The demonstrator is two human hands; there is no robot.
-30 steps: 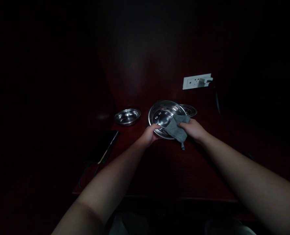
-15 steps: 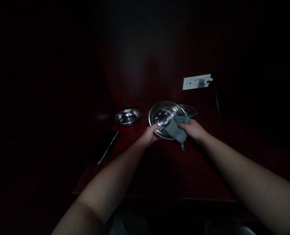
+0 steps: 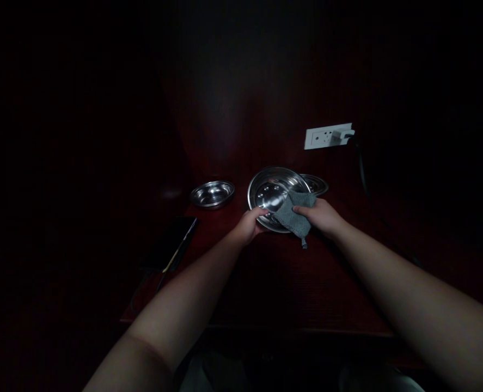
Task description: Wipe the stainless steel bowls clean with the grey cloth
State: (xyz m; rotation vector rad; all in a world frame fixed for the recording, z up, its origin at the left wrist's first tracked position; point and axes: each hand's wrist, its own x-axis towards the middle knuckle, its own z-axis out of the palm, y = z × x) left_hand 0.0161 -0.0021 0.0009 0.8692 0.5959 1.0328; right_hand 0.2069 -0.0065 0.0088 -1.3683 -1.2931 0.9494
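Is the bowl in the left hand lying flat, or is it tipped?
Tipped. The bowl faces the viewer, its far rim raised; the left hand holds its near edge.

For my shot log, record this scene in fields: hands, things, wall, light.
Left hand: grips the near-left rim of a tilted metal bowl
Right hand: holds a grey cloth over the bowl's right side
Left of these: second metal bowl on table
Behind, right: round metal item, partly hidden
Table's left: dark phone-like device
Wall: white socket with plug
Light: dim
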